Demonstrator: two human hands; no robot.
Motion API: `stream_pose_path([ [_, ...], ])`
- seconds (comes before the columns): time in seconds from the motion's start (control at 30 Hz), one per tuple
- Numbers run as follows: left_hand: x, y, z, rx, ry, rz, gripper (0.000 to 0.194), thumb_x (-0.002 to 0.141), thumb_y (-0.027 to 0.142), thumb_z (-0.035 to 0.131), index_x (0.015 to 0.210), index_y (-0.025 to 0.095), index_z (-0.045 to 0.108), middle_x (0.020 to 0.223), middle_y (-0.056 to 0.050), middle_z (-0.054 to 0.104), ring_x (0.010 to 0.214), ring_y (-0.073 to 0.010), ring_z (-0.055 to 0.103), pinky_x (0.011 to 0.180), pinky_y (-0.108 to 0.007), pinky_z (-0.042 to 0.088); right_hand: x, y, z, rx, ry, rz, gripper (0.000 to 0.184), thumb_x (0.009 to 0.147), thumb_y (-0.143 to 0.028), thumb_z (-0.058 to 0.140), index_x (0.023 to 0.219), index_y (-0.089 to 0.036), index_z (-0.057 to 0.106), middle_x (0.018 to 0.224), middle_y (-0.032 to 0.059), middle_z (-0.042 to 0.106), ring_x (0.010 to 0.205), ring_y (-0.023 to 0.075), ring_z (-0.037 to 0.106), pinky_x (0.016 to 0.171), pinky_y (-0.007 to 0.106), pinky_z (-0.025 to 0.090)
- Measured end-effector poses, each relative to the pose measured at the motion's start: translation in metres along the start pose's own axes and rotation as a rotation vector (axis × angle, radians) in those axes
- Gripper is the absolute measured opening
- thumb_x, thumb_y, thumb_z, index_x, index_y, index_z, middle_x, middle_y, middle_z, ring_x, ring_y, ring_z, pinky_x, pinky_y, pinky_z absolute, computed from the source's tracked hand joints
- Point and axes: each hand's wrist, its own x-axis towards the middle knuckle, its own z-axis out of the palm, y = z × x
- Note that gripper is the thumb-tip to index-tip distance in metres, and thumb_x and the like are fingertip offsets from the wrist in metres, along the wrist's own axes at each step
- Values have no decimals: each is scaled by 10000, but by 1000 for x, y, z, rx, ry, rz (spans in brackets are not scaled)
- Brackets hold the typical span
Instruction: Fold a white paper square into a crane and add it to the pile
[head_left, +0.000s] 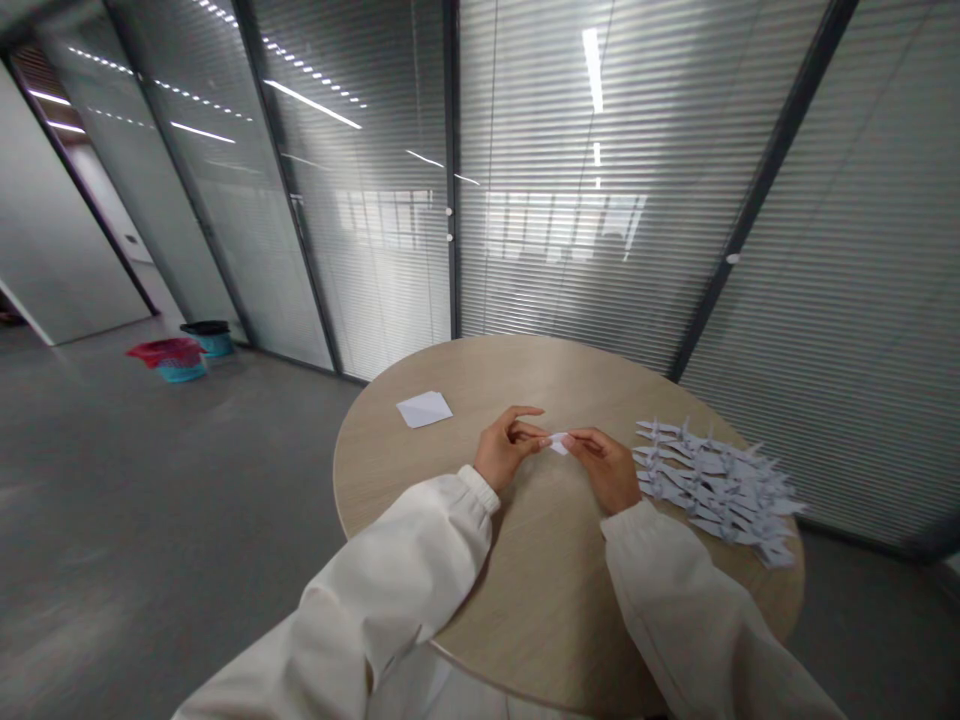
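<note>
Between my two hands, over the middle of the round table, is a small folded piece of white paper (558, 443). My left hand (511, 443) pinches its left side between thumb and finger, with the index finger lifted away. On its right side, my right hand (604, 463) has thumb and fingertips closed on the paper. The fingers partly cover it, so its exact folded shape is hard to make out. To the right of my right hand lie many white folded paper cranes (712, 480) in crowded rows. White square paper sheets (424, 409) rest at the far left of the tabletop.
The round wooden table (517, 580) stands close to a glass partition with blinds (555, 280). On the grey floor to the left are a blue bin with a red liner (176, 358) and another with a black liner (214, 338).
</note>
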Motion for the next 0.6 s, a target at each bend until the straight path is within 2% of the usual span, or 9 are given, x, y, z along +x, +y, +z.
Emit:
stream_pose_path([
  [0.1,-1,1,1,43,-9,1,475,630,258,698,1050,138,510,760,-52,658,618,-99,584,594,-207,458,0,0,0,-16,28,-14,303,690,-465,606,803,-185,637,781,48,681,722,197,614,682,306,467],
  [0.23,-2,3,2,226,-36,28,459,660,291,671,1073,159,522,771,-31,635,639,-98,579,577,-189,446,-1,-2,-1,-72,31,-49,285,699,-460,594,801,-197,634,762,40,664,715,193,601,673,303,468],
  [0.43,-5,4,1,431,-116,38,281,726,400,578,836,153,653,698,-26,639,562,-93,549,548,-194,441,-1,-6,0,-81,-9,-97,245,708,-450,582,777,-222,639,772,24,655,732,190,597,700,312,475],
  [0.6,-4,2,-1,426,-108,5,273,719,383,585,770,129,671,633,-30,638,525,-93,534,516,-189,434,-1,-4,1,-91,0,-101,250,695,-444,591,770,-214,653,772,31,665,724,190,594,702,314,471],
])
